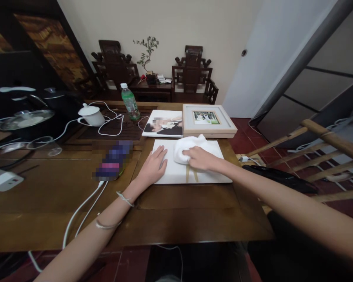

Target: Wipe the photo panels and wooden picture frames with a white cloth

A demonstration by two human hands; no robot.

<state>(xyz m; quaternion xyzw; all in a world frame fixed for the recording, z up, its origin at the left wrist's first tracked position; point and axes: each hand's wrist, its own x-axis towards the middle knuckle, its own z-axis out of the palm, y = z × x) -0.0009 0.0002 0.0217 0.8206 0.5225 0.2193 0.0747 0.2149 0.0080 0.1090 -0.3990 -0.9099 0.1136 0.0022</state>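
Observation:
A white rectangular panel with tan markings near its front edge lies flat on the wooden table. My left hand rests on the panel's left side, fingers stretched out. A bunched white cloth is on the panel, and my right hand grips it and presses it down there. Most of the tan markings are hidden behind the cloth and my right hand. Just behind the panel lie a photo print and a pale framed picture.
A phone with a blurred screen and white cables lies left of my left hand. Farther back stand a green-labelled bottle and a lidded white cup. A glass-lidded pot is far left. A wooden chair stands right.

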